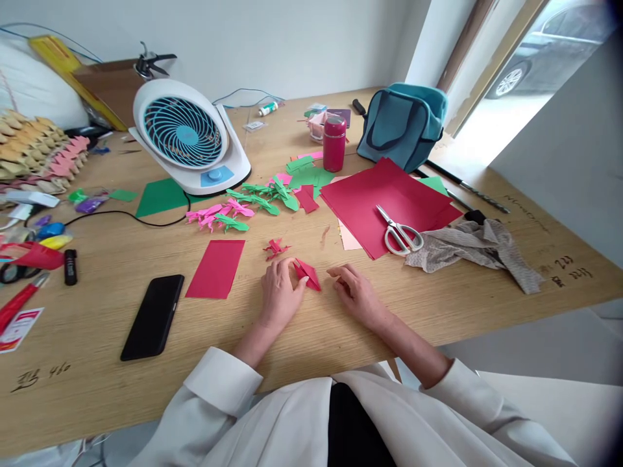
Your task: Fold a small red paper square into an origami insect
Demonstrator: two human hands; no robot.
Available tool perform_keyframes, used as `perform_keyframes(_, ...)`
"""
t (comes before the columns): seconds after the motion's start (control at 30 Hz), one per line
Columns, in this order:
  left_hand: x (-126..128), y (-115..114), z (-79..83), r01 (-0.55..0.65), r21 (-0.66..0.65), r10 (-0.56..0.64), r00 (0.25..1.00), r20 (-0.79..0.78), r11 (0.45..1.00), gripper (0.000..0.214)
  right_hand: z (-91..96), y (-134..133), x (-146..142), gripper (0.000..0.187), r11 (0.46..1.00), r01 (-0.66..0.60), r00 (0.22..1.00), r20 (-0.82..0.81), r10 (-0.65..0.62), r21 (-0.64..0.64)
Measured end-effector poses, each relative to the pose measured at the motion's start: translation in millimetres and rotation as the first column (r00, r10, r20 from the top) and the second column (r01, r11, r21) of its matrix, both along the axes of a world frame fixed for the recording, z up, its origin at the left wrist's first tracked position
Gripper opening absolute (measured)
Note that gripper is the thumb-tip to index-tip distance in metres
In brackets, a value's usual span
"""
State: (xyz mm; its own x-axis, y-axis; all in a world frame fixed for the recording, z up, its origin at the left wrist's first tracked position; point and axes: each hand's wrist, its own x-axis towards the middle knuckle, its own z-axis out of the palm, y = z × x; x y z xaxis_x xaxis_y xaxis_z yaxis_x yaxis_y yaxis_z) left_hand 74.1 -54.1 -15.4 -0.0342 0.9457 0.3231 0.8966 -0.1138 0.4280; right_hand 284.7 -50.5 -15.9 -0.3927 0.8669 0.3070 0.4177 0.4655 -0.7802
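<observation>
A: What lay left of the grip?

B: A black phone [152, 318], then, closer in, a red paper rectangle [217, 269] — and a small red figure [276, 248] just beyond the left hand [282, 292].

A: What did that hand hold?

B: A folded red paper [308, 274], between thumb and fingers.

A: And the right hand [357, 295]?

B: Just right of the paper, apart from it, loosely curled with room between the fingers — scissors [395, 226] farther right lay partly across red sheets [360, 198].

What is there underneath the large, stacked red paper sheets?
Under the large red sheets, pale pink paper sticks out at the left; green paper shows by the far-right edge. Anything fully covered cannot be seen.
</observation>
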Motion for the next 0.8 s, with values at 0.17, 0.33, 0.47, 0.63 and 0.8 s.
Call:
perform_keyframes(0.17, 6, 9, 0.0, -0.062, -0.024, 0.064, 0.992, 0.107, 0.998, 0.055, -0.4, 0, 0, 0.029, 1.0, 0.002, 1.0, -0.002, -0.002, 0.01)
perform_keyframes(0.33, 6, 14, 3.3, 0.021, -0.138, 0.015, 0.967, 0.255, 0.99, 0.054, -1.1, -1, -1, 0.028, 1.0, 0.015, 0.999, -0.028, -0.015, -0.01)
perform_keyframes(0.47, 7, 16, 12.5, 0.122, -0.089, -0.085, 0.935, 0.343, 0.988, 0.045, 1.3, 12, -4, 0.03, 0.969, 0.046, 0.989, -0.122, -0.078, -0.244)
perform_keyframes(0.63, 9, 18, 26.8, 0.224, -0.023, -0.19, 0.87, 0.454, 0.974, 0.046, 13.6, 42, -11, 0.031, 0.853, -0.093, 0.976, -0.215, -0.023, -0.514)
perform_keyframes(0.8, 5, 24, 25.6, 0.28, -0.059, -0.153, 0.675, 0.722, 0.958, 0.043, 27.9, 58, -21, 0.031, 0.822, -0.225, 0.954, -0.288, 0.078, -0.523)
